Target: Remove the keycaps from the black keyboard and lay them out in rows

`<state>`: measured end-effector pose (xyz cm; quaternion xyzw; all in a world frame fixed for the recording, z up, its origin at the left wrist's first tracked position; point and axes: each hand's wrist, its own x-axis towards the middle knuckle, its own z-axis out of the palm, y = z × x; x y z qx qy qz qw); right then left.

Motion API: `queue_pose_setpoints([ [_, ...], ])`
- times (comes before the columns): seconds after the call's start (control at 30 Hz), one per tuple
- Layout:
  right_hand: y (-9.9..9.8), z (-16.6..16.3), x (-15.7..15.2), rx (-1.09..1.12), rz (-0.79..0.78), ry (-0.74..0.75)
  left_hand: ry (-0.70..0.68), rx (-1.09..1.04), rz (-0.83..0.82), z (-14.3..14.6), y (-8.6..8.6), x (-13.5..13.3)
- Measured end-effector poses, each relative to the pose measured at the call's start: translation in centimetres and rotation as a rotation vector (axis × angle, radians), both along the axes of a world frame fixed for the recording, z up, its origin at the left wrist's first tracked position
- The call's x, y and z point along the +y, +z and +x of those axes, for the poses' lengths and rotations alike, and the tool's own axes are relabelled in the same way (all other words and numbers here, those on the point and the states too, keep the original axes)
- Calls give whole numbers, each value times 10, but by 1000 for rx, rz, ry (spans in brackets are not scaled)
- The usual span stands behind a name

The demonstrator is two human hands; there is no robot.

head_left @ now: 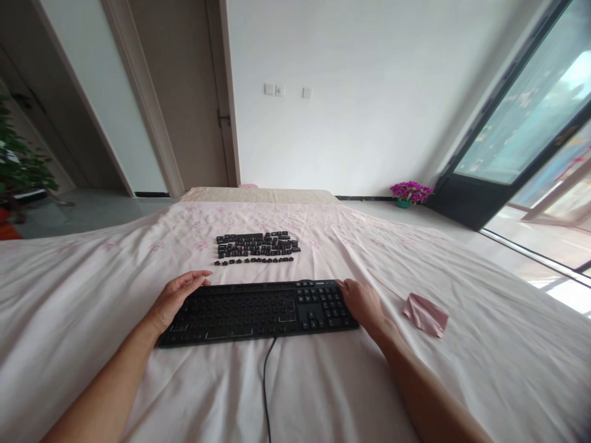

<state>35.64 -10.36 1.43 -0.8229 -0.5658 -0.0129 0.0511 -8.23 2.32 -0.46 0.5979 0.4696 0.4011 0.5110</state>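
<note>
A black computer keyboard (pixel 240 311) lies on the pink-white cloth, its cable (pixel 265 381) running toward me. The keycaps are off its main section, while the number pad (pixel 335 306) at the right still carries its keys. My left hand (pixel 178 295) rests against the keyboard's left end, fingers stretched past the far edge and slightly apart. Around the far right corner my right hand (pixel 364 301) is closed, gripping the keyboard's edge; some of its fingers are hidden. Beyond the keyboard, black loose keycaps (pixel 253 245) sit in rows on the cloth.
A folded pink cloth (pixel 425 315) lies to the right, beside a thin pale stick (pixel 386 284). The bed-like surface (pixel 120 271) has wrinkles. Farther off are a white wall (pixel 341 141), a door (pixel 180 92), a pot of purple flowers (pixel 410 192) and a green plant (pixel 21 163).
</note>
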Motion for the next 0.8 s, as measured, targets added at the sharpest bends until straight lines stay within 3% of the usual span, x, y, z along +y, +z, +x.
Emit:
queue_pose_setpoints([
  [0.8, 4, -3, 2, 64, -2, -11, 14, 210, 63, 4, 3, 11],
])
